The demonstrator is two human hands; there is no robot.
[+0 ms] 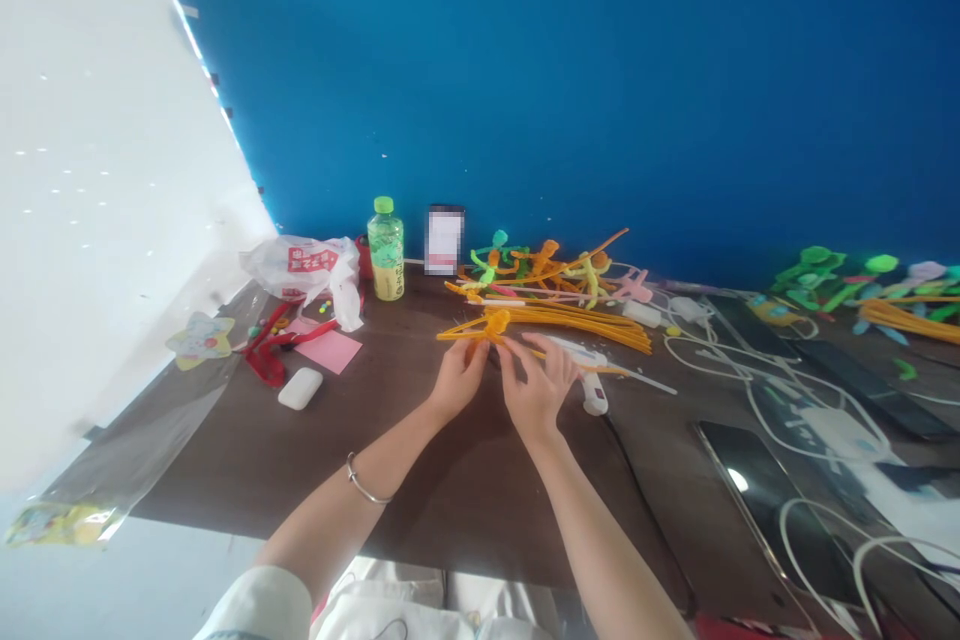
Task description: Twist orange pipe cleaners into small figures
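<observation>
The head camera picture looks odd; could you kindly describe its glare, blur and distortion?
In the head view, glare spots the dark glass screen, the white surface at left looks washed out, wide-angle distortion tilts the table, and a pixelated block hides an upright object.

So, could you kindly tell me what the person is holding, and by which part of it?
The left hand and right hand both pinch an orange pipe cleaner by its long strands, just below its twisted knot.
</observation>
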